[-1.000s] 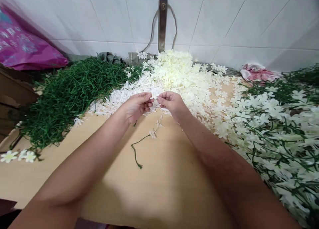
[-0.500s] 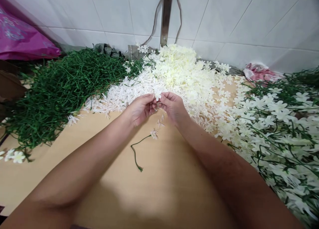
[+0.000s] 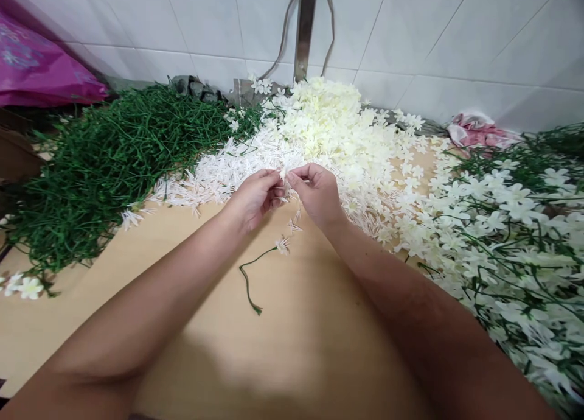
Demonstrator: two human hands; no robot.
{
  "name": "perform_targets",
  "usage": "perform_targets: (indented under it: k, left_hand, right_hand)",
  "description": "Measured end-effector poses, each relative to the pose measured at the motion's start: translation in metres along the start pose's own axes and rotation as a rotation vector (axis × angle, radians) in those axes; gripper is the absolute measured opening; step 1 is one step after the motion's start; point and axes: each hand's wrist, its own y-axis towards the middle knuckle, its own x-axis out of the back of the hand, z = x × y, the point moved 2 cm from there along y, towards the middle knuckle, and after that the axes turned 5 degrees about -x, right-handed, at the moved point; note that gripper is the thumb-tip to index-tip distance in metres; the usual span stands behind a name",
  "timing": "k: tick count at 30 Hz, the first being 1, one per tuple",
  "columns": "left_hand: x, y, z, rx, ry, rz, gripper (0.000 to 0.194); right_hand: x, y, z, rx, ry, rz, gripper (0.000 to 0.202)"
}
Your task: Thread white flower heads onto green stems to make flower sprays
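Pale wall tiles [image 3: 205, 18] stand behind a tan counter [image 3: 292, 329], with a metal bar [image 3: 304, 36] fixed upright and a pink bag [image 3: 41, 67] at the far left. Both hands are found at work near the middle, fingertips almost meeting. The left hand [image 3: 258, 201] pinches a small white flower piece [image 3: 283, 173] between thumb and forefinger, its other fingers curled under; the right hand [image 3: 322, 198] pinches the same piece from the opposite side. Whether anything else is tucked in the left palm cannot be told (the fingers cover it). Under and behind the hands lies a pile of thin white sprigs [image 3: 219, 170], touching a mound of cream blossoms [image 3: 323, 119]. Nearer the person, one green stem [image 3: 247, 280] lies bent on the counter, a white tuft [image 3: 282, 245] at its tip. Green stems [image 3: 132, 146] are heaped to the left, stemmed white flowers [image 3: 520, 255] to the right. Step in hand, in this inspector's judgement: close two-handed fingertip work on the small piece. Any further move calls for light, steady pressure, with one side of the piece held firm while the other is worked, since thin petals would crease easily.
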Motion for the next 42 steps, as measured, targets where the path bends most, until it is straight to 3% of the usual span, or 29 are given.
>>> perform_targets:
  k: [4, 8, 12, 15, 19, 24, 32, 36, 42]
  left_hand:
    - [0.000, -0.001, -0.002, -0.091, 0.043, -0.057, 0.014]
    - [-0.001, -0.002, -0.005, -0.065, 0.047, -0.032, 0.015]
    - [0.001, 0.000, -0.007, -0.041, 0.059, -0.043, 0.012]
    - [0.006, 0.003, -0.009, -0.103, 0.107, -0.021, 0.006]
    - [0.012, 0.006, -0.009, -0.184, 0.172, -0.004, 0.008]
    - [0.014, 0.007, -0.007, -0.192, 0.174, 0.007, 0.013]
    - [0.014, 0.008, -0.005, -0.102, 0.094, 0.029, 0.016]
    - [0.012, 0.006, -0.004, -0.054, 0.100, 0.038, 0.016]
    - [0.013, 0.006, -0.008, -0.130, 0.173, 0.069, 0.023]
  right_hand:
    - [-0.001, 0.000, -0.002, 0.026, -0.024, 0.000, 0.011]
    - [0.000, 0.002, -0.006, 0.038, -0.062, -0.004, 0.010]
    - [0.005, 0.003, -0.002, 0.216, -0.267, -0.052, 0.011]
    - [0.008, 0.004, 0.004, 0.386, -0.467, -0.091, 0.013]
    - [0.009, 0.004, 0.006, 0.466, -0.609, -0.083, 0.014]
    - [0.008, 0.004, 0.003, 0.496, -0.584, -0.056, 0.014]
    - [0.007, 0.005, -0.003, 0.408, -0.402, -0.045, 0.011]
    - [0.007, 0.004, -0.003, 0.459, -0.463, -0.075, 0.012]
    - [0.009, 0.004, 0.005, 0.571, -0.592, -0.041, 0.016]
